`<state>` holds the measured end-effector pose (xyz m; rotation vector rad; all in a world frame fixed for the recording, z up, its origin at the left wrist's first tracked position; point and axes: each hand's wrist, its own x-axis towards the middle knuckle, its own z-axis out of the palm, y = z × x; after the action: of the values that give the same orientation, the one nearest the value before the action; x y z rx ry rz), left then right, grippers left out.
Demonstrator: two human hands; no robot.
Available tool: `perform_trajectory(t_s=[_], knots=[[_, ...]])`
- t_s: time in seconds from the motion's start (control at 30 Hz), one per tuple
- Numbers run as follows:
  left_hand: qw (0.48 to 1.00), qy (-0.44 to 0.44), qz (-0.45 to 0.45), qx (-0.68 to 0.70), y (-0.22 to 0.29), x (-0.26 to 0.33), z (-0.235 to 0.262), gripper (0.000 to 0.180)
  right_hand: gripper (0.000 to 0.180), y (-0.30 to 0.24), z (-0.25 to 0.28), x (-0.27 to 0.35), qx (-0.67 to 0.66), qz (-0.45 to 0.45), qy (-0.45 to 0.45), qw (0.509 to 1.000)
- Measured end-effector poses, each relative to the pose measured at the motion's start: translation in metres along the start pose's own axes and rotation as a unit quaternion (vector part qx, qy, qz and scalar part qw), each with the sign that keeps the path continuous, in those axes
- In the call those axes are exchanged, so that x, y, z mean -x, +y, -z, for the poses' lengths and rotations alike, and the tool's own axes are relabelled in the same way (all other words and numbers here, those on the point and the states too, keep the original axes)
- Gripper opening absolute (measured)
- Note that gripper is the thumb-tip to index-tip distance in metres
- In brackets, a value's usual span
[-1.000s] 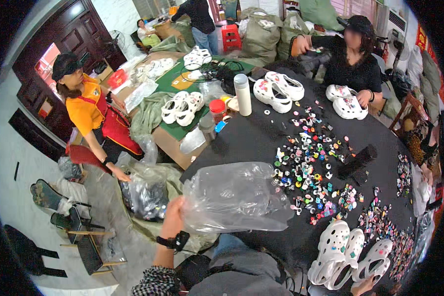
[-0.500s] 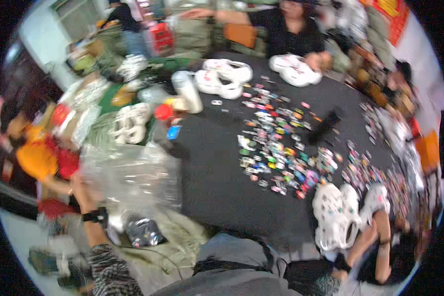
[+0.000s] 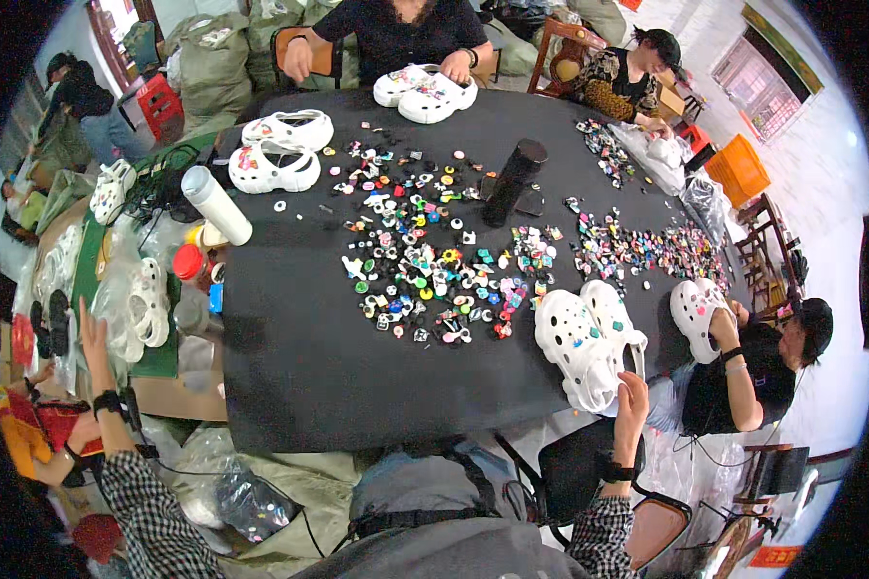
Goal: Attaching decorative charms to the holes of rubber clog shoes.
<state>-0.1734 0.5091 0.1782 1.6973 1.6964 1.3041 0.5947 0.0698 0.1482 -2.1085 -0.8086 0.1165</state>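
My left hand [image 3: 94,340] is raised at the left with its fingers stretched out, holding nothing. It is nearest to a white clog [image 3: 148,304] on the cluttered side surface. At the right table edge, my right hand [image 3: 631,400] has its fingers closed at the heel of a white perforated clog [image 3: 568,333]. A second white clog [image 3: 608,311] rests against it. Small coloured charms dot the uppers of this pair. A spread of loose shoe charms [image 3: 425,265] lies just beyond on the black tabletop [image 3: 299,376].
A black cylinder [image 3: 515,183] and a white bottle [image 3: 217,206] stand on the table. Co-workers handle white clogs [image 3: 437,101] at the far side and another clog [image 3: 695,314] at the right. A red-lidded jar [image 3: 191,262] is at the left; a chair [image 3: 658,526] stands lower right.
The view has swung right and sharpened from blur. My left hand has moved away from the large clear plastic bag, which no longer spreads beside the table. My right hand is now at the clog's heel.
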Motion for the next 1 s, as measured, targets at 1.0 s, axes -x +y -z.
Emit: perform_trajectory(t_s=[1.0], knots=[[0.794, 0.028, 0.531, 0.293, 0.007, 0.485, -0.108, 0.028, 0.04, 0.094, -0.209, -0.125, 0.087, 0.232, -0.309, 0.918]])
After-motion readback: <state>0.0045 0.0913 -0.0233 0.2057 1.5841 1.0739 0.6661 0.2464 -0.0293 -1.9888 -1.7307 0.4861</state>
